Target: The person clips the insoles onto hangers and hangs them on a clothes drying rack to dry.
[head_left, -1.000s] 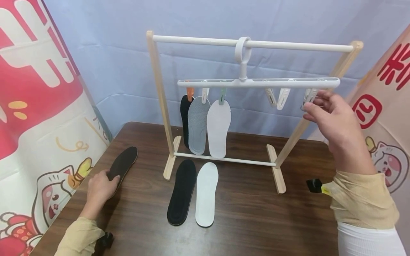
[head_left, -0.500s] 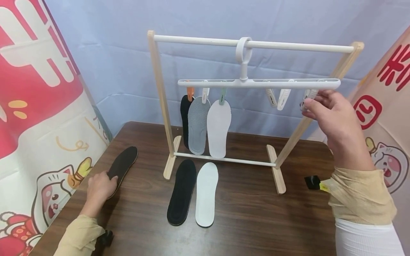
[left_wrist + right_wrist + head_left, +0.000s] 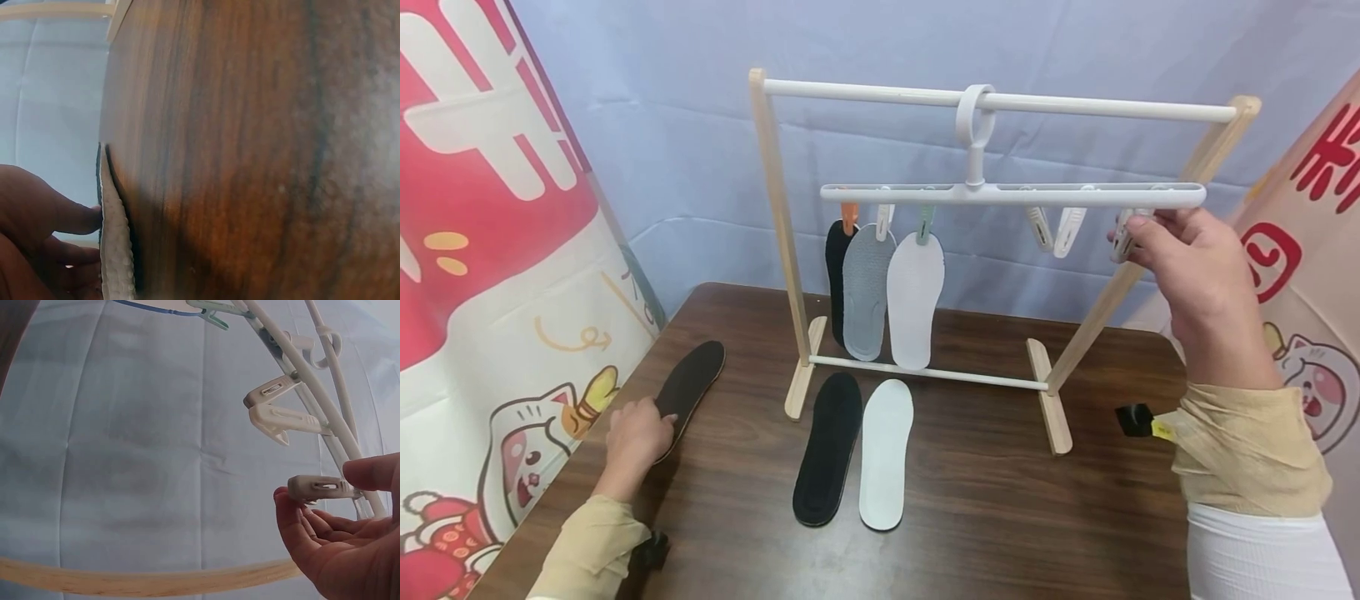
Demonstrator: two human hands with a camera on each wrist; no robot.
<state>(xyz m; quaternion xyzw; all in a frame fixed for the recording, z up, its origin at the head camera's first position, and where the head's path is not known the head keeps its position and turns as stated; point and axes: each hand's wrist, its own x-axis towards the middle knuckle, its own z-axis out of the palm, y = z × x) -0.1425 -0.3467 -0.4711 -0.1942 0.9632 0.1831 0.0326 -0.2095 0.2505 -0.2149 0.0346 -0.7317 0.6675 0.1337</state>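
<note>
At the table's left, my left hand (image 3: 638, 435) holds a black insole (image 3: 691, 379), the thumb at its near edge. The left wrist view shows the pale, bumpy underside of the insole (image 3: 115, 247) close to the tabletop; some fingers are hidden. My right hand (image 3: 1206, 267) is at the rightmost clothespin (image 3: 1122, 240) under the white hanger (image 3: 1060, 197). In the right wrist view, that clothespin (image 3: 315, 487) lies between thumb and index finger, the index fingertip at its free end. Two other white clothespins (image 3: 1069, 232) hang without insoles beside it.
Black, grey and white insoles (image 3: 916, 304) hang from clips at the hanger's left. A black insole (image 3: 827, 450) and a white insole (image 3: 886, 454) lie on the wooden table (image 3: 970, 500). The rack's right post (image 3: 1093, 321) stands close to my right hand.
My right thumb has moved up along the clothespin, so more of its lower end shows. My left hand stays at the black insole. The head view has shifted slightly.
</note>
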